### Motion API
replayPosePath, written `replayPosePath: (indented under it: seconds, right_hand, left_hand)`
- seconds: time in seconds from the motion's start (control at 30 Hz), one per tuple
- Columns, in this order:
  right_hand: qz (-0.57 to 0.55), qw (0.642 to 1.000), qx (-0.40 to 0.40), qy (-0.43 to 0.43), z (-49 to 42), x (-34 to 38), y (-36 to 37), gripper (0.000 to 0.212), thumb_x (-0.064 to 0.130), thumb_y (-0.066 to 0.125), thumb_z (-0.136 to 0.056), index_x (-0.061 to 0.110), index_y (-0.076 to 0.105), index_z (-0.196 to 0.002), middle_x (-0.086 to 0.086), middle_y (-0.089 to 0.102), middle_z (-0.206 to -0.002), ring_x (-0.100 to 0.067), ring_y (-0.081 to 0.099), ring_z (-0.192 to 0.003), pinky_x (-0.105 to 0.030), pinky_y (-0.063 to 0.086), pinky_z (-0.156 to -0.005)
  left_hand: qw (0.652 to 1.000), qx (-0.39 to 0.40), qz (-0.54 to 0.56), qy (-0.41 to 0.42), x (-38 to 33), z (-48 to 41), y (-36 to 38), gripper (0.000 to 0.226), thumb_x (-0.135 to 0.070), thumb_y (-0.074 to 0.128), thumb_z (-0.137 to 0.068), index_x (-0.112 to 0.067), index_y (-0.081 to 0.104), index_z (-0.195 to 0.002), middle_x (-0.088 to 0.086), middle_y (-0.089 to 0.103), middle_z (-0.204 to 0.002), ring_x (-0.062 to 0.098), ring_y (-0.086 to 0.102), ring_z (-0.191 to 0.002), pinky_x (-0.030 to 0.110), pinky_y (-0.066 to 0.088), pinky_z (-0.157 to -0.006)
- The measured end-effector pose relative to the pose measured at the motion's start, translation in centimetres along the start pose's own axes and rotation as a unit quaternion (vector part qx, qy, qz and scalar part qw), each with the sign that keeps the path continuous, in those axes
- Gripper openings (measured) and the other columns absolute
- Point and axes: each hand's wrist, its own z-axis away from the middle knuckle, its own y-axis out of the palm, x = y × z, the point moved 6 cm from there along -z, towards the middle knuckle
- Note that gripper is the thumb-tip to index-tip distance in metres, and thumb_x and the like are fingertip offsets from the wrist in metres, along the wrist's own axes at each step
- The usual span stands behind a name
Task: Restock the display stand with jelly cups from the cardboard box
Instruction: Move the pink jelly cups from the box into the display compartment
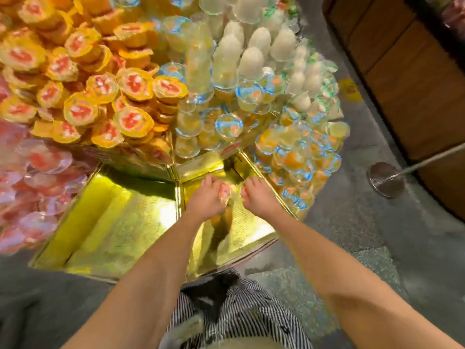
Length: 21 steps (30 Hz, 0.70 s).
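Left hand (205,199) and right hand (260,197) reach side by side, close but apart, into a gold-lined compartment at the front of the display stand (120,222). The left hand's fingers are curled round a small pink-lidded jelly cup (224,193) and the right hand's round a second cup (244,193), both held low over the shiny gold surface. Behind them the stand's tiers are heaped with orange cups (83,79), clear and white cups (239,71) and, at the left edge, pink cups (32,187), with grey floor (364,222) to the right
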Motion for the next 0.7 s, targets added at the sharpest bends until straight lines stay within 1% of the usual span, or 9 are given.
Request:
replayPosePath:
  seconds: [0.07,0.17,0.3,0.37,0.43,0.5,0.57,0.63,0.7]
  right_hand:
    - [0.008,0.999,0.004,-0.034,-2.0,-0.4,1.0,0.018,0.014,0.063,-0.082,0.007,0.055,-0.096,-0.017,0.055,-0.102,-0.038,0.053,-0.097,-0.048,0.047,-0.082]
    - [0.014,0.997,0.034,-0.075,-4.9,-0.9,3.3,0.027,0.01,0.076,-0.07,0.009,0.055,-0.088,-0.016,0.057,-0.091,-0.037,0.058,-0.083,-0.041,0.049,-0.072]
    - [-0.022,0.993,0.058,-0.097,-8.7,-1.3,6.2,0.019,0.005,0.067,-0.075,0.004,0.056,-0.09,-0.02,0.056,-0.094,-0.039,0.054,-0.09,-0.046,0.046,-0.08]
    - [-0.019,0.992,0.08,-0.099,-9.8,-1.7,7.5,0.023,0.005,0.064,-0.075,0.005,0.055,-0.096,-0.02,0.055,-0.101,-0.04,0.053,-0.098,-0.047,0.045,-0.086]
    - [-0.007,0.992,0.088,-0.095,-10.7,-2.4,8.5,0.026,0.007,0.061,-0.081,0.001,0.056,-0.106,-0.026,0.054,-0.118,-0.043,0.051,-0.109,-0.047,0.04,-0.094]
    - [-0.01,0.992,0.086,-0.094,-11.5,-2.8,8.9,0.034,0.01,0.056,-0.089,-0.004,0.053,-0.121,-0.029,0.046,-0.134,-0.044,0.046,-0.121,-0.047,0.035,-0.104]
    - [-0.013,0.992,0.08,-0.098,-12.5,-3.0,9.2,0.041,0.015,0.05,-0.095,-0.003,0.047,-0.132,-0.027,0.036,-0.146,-0.042,0.037,-0.132,-0.045,0.027,-0.112]
    - [-0.017,0.991,0.077,-0.106,-13.0,-3.0,9.2,0.044,0.018,0.048,-0.098,-0.002,0.044,-0.137,-0.024,0.03,-0.152,-0.04,0.033,-0.138,-0.043,0.027,-0.113]
    - [-0.027,0.991,0.056,-0.115,-13.0,-3.1,9.1,0.045,0.017,0.051,-0.096,-0.002,0.046,-0.136,-0.024,0.029,-0.153,-0.04,0.033,-0.138,-0.044,0.031,-0.112]
  left_hand:
    - [1.0,-0.022,-0.015,-0.012,0.6,-1.3,0.9,0.065,-0.029,0.071,-0.08,-0.012,0.046,-0.138,0.013,0.038,-0.135,0.031,0.041,-0.124,0.041,0.044,-0.097]
    - [0.998,-0.034,-0.032,-0.033,1.9,-3.4,2.7,0.066,-0.029,0.068,-0.082,-0.014,0.042,-0.141,0.014,0.038,-0.14,0.034,0.038,-0.128,0.045,0.044,-0.099]
    - [0.995,-0.04,-0.044,-0.077,4.1,-5.3,5.4,0.061,-0.021,0.061,-0.088,-0.009,0.04,-0.144,0.018,0.039,-0.142,0.037,0.039,-0.126,0.044,0.041,-0.102]
    - [0.994,-0.033,-0.043,-0.096,4.9,-5.8,6.4,0.062,-0.015,0.061,-0.087,-0.007,0.039,-0.145,0.02,0.041,-0.14,0.04,0.038,-0.127,0.048,0.042,-0.1]
    - [0.993,-0.017,-0.045,-0.106,5.4,-6.8,7.1,0.065,-0.013,0.059,-0.088,-0.009,0.034,-0.148,0.02,0.036,-0.144,0.039,0.032,-0.134,0.047,0.04,-0.1]
    - [0.993,-0.013,-0.049,-0.108,5.5,-8.0,7.5,0.067,-0.014,0.058,-0.087,-0.012,0.032,-0.149,0.017,0.034,-0.147,0.037,0.029,-0.137,0.046,0.043,-0.099]
    - [0.991,-0.013,-0.052,-0.122,5.7,-8.8,8.0,0.067,-0.016,0.057,-0.088,-0.013,0.031,-0.149,0.014,0.035,-0.147,0.035,0.03,-0.137,0.046,0.043,-0.1]
    - [0.988,-0.024,-0.048,-0.144,6.1,-9.1,8.4,0.066,-0.015,0.058,-0.089,-0.013,0.031,-0.15,0.014,0.038,-0.148,0.037,0.033,-0.138,0.046,0.039,-0.105]
    - [0.986,-0.067,-0.048,-0.142,6.1,-9.1,8.3,0.066,-0.01,0.064,-0.085,-0.009,0.04,-0.146,0.017,0.046,-0.143,0.041,0.042,-0.132,0.047,0.04,-0.105]
